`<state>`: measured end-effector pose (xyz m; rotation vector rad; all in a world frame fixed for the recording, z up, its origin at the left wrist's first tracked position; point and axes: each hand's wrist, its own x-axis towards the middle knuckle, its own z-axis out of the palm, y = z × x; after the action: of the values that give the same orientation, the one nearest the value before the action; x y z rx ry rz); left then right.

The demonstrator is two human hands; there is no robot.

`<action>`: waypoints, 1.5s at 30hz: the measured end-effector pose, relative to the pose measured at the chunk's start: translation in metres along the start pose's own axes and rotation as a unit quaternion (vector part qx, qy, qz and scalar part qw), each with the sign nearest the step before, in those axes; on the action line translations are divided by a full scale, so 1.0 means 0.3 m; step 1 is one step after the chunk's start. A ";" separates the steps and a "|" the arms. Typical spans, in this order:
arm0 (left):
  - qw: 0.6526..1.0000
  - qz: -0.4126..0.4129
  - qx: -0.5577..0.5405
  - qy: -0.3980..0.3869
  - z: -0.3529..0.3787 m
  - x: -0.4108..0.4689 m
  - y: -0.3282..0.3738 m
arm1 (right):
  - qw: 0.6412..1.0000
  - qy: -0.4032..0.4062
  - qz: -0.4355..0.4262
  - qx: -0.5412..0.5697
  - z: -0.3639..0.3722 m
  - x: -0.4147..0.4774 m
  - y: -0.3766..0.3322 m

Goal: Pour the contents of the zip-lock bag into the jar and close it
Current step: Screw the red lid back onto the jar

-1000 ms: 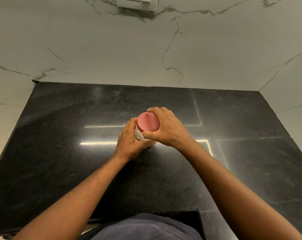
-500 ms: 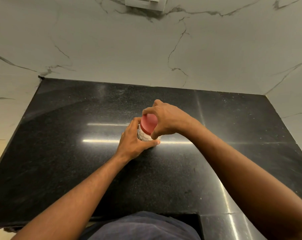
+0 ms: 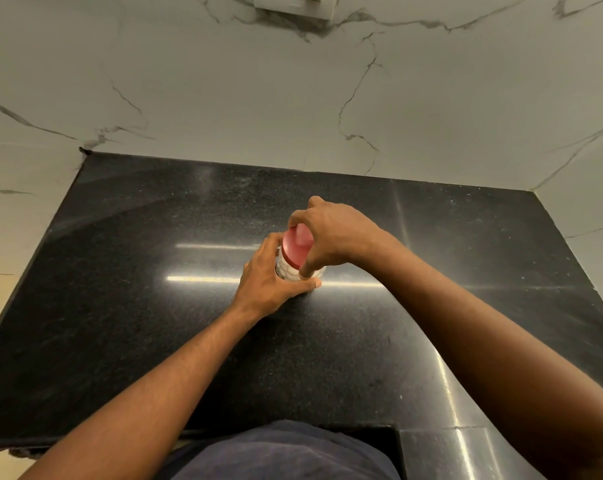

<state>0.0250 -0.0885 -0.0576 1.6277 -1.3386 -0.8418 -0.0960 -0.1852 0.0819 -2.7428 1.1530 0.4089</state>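
A small clear jar [image 3: 288,270] with pale contents stands upright on the black counter [image 3: 137,289], near its middle. A red lid [image 3: 295,247] sits on top of the jar. My left hand [image 3: 270,282] wraps around the jar's body from the left, fingers curled under its base side. My right hand [image 3: 331,233] comes from the right and grips the red lid from above, thumb at the front, fingers over the far rim. No zip-lock bag is in view.
A marble wall [image 3: 293,98] rises behind the counter, with a white switch plate [image 3: 293,3] at the top. The counter ends at a left edge [image 3: 26,271] and at the near edge by my dark shirt [image 3: 286,452].
My right hand has turned on the lid, the wrist rotating so the fingers now cover more of the red top. The left hand keeps its hold on the jar.
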 end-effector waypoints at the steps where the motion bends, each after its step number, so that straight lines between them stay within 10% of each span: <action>1: 1.000 0.001 -0.001 0.002 -0.001 0.000 0.001 | 1.000 0.006 0.015 0.002 -0.001 0.000 0.000; 9: 1.000 0.012 -0.006 0.012 -0.008 -0.008 0.007 | 0.982 0.076 0.121 -0.127 -0.023 0.004 -0.023; 16: 1.000 0.005 0.004 0.018 -0.010 -0.013 0.021 | 0.989 -0.084 -0.118 0.035 -0.055 -0.039 0.004; 27: 1.000 -0.012 -0.009 0.012 -0.010 -0.018 0.008 | 0.986 0.105 0.098 -0.089 0.025 0.030 0.017; 31: 1.000 -0.020 -0.002 0.009 -0.008 -0.019 0.017 | 0.987 -0.048 -0.080 0.130 -0.034 -0.023 0.019; 34: 1.000 -0.012 0.004 0.014 -0.005 -0.022 0.020 | 0.982 -0.085 -0.155 0.064 -0.022 -0.068 -0.013; 39: 0.999 -0.038 0.018 0.002 -0.006 -0.026 0.040 | 0.995 0.063 -0.038 -0.065 0.024 -0.030 -0.030; 45: 0.998 -0.046 0.026 -0.017 -0.016 -0.032 0.056 | 0.989 0.055 0.104 -0.085 0.034 0.000 -0.011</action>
<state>0.0204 -0.0793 -0.0405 1.7346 -1.3271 -0.8988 -0.0957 -0.1806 0.0722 -2.8293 1.5056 0.4021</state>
